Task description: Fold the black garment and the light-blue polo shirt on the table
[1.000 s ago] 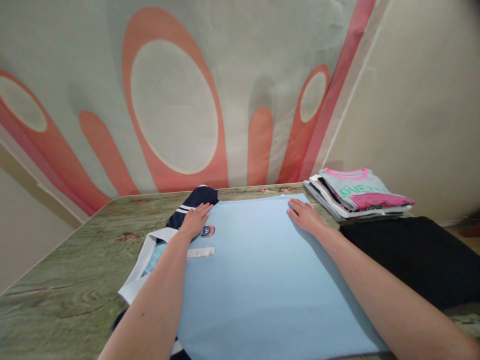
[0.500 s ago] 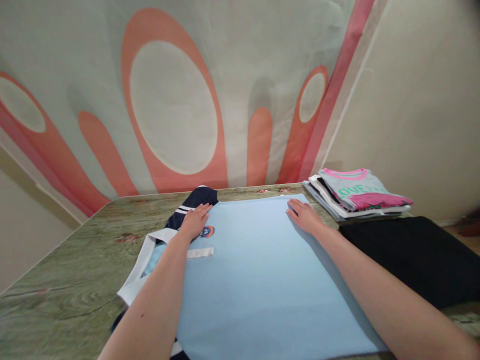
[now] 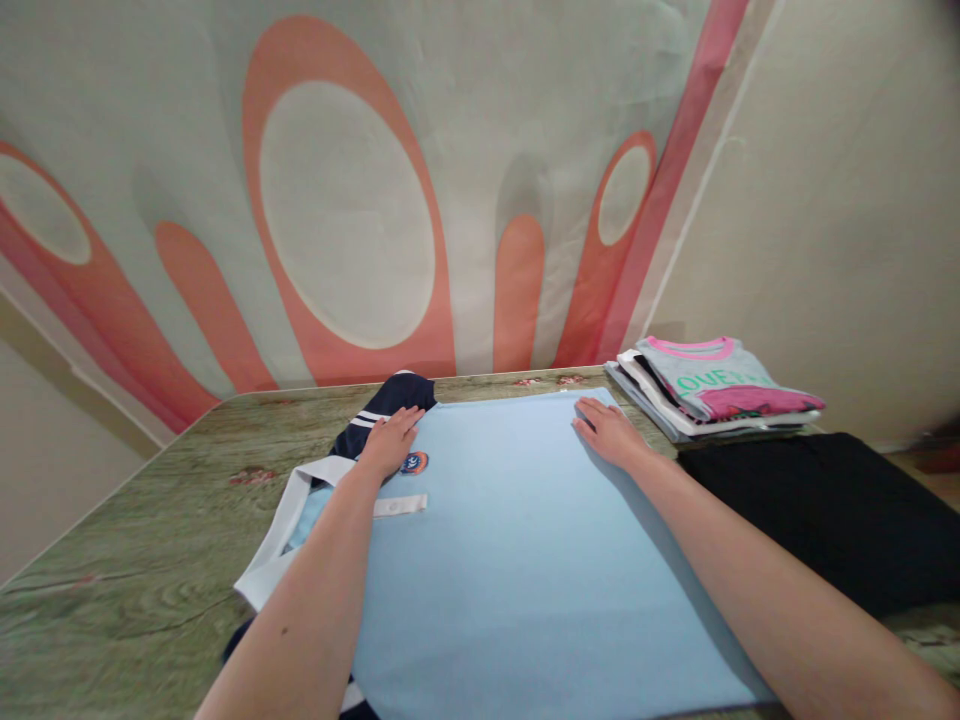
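Observation:
A light blue polo shirt lies spread flat on the table, its white collar to the left. Its far sleeve is navy with white stripes; the near sleeve is mostly hidden by my left forearm. A round badge and a white button placket show on the front. My left hand rests flat near the far shoulder, beside the badge, fingers stretched out. Toward the hem at the far right corner, my right hand lies flat on the fabric, fingers extended. Neither hand grips anything.
The table has a wood-grain top. At the back right stands a stack of folded clothes, a grey and pink shirt on top. A folded black garment lies in front of it. A patterned wall rises behind the table.

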Tool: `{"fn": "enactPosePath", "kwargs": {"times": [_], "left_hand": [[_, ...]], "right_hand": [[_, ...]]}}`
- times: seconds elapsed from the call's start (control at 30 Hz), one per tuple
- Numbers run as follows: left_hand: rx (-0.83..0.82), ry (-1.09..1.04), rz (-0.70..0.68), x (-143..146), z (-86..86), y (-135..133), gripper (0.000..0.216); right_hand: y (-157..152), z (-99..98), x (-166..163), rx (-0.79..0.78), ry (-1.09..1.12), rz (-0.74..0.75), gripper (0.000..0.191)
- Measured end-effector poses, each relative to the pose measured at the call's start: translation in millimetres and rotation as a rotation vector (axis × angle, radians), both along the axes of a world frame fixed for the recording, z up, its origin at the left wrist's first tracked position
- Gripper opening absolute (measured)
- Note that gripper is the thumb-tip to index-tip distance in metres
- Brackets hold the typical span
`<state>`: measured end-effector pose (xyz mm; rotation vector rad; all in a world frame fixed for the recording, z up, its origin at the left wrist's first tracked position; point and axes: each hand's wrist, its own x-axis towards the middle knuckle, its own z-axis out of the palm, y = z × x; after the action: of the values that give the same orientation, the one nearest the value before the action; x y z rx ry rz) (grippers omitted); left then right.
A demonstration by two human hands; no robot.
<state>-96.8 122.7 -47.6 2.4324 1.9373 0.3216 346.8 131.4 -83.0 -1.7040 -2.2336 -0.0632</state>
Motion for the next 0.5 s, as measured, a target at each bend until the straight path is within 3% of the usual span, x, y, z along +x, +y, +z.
{"fn": "enactPosePath", "kwargs": {"times": [0.5], "left_hand": [[-0.001,-0.011,-0.002,1.4,2.0,-1.2,0.046]], "right_hand": [[1.2,-1.1,0.8,-0.002,-0.003,0.002,0.045]]}}
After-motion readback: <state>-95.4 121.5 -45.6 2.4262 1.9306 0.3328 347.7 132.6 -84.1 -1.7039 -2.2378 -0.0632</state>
